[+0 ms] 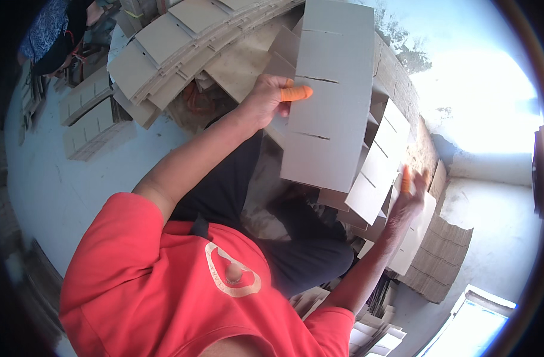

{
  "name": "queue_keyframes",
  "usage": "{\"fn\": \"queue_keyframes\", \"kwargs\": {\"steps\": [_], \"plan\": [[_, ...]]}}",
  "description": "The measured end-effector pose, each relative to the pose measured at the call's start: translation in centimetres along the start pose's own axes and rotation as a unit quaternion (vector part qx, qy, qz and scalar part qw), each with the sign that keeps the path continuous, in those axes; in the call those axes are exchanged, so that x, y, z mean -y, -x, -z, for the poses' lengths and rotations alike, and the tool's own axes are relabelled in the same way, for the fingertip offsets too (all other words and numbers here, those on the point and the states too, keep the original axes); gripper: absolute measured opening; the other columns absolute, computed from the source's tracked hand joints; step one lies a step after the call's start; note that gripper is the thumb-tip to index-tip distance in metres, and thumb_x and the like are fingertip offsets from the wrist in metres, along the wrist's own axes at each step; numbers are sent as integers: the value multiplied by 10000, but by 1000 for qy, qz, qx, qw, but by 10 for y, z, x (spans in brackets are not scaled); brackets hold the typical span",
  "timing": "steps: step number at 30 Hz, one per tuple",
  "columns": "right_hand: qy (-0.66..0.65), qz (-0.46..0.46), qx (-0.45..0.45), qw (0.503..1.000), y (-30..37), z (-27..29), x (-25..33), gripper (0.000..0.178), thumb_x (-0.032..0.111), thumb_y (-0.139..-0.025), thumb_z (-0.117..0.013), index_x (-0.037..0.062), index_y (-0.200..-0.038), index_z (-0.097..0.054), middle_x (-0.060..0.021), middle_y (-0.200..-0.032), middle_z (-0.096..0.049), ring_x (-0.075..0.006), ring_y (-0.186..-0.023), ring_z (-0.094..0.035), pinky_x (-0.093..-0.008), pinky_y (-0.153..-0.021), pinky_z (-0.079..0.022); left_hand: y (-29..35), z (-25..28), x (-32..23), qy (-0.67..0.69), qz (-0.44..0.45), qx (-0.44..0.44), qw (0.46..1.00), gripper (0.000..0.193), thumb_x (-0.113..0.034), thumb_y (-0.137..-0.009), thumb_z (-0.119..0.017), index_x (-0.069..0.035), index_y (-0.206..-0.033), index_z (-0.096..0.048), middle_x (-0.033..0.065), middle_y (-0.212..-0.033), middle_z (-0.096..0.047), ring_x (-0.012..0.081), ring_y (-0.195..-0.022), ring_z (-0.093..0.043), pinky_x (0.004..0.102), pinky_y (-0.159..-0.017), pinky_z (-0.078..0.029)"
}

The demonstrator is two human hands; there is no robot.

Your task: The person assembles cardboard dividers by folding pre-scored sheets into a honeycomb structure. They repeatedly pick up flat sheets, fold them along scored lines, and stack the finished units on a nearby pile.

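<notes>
My left hand (270,100), an orange cover on its thumb, is closed on the left edge of a large slotted cardboard panel (332,101). The thumb presses on the panel's face; the other fingers are partly hidden behind it. Smaller slotted panels (380,160) stand to its right, crossing other strips like a box divider. At the right end of these strips is my right hand (410,193), also with an orange finger cover. Its thumb and fingers point up and look apart, though slightly blurred. A pale panel (419,235) lies beside its wrist.
Stacked cardboard sheets (182,44) curve across the far left, with slotted bundles (93,131) on the floor beyond. Another person (52,35) is at the upper left. A cardboard stack (441,256) leans by the white wall (483,208) on the right. My bent legs (307,262) lie below the panels.
</notes>
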State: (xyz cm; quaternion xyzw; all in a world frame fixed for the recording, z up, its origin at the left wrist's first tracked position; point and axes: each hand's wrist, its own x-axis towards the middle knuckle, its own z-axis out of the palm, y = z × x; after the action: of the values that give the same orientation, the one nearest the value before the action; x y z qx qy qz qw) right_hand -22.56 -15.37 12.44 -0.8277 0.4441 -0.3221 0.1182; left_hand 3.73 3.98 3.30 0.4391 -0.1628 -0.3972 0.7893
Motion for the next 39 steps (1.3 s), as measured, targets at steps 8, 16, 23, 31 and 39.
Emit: {"fn": "queue_keyframes", "kwargs": {"steps": [8,16,23,31,39], "plan": [[-268,129,145,944,41,-33,67,598,14,-756,-735,-16,-1309,-510,21,-706,-552,-20,-563,-407,-141,-577,-364,8,-4,-22,-239,-102,-39,965,204,-189,-794,-746,-7,-861,-680,36,-766,-640,114,-637,-574,252,-580,-466],[-160,138,192,958,33,-37,95,601,-29,-765,-663,-10,-1336,-477,39,-611,-321,-37,-538,-308,-165,-511,-298,3,34,5,-540,-266,94,793,296,-66,-658,-777,-4,-931,-680,83,-920,-667,243,-862,-565,347,-767,-483],[-135,106,204,964,28,-50,117,616,-40,-760,-656,-10,-1345,-465,26,-616,-315,-44,-542,-319,-173,-516,-320,-4,38,20,-508,-298,88,803,89,-37,-695,-682,-33,-782,-662,93,-715,-639,249,-693,-564,361,-646,-488],[-161,69,227,958,22,-60,123,643,-21,-732,-658,25,-1349,-480,50,-657,-541,-12,-578,-393,-172,-524,-361,-2,33,20,-483,-295,70,821,43,-17,-697,-621,-31,-733,-639,78,-652,-632,249,-627,-538,349,-628,-484],[-126,100,248,955,22,-71,130,541,-19,-770,-664,25,-1292,-534,-37,-566,-363,-77,-516,-360,-220,-514,-374,-6,31,20,-496,-306,79,809,59,2,-679,-621,-24,-728,-641,105,-657,-627,274,-659,-563,369,-637,-482]]}}
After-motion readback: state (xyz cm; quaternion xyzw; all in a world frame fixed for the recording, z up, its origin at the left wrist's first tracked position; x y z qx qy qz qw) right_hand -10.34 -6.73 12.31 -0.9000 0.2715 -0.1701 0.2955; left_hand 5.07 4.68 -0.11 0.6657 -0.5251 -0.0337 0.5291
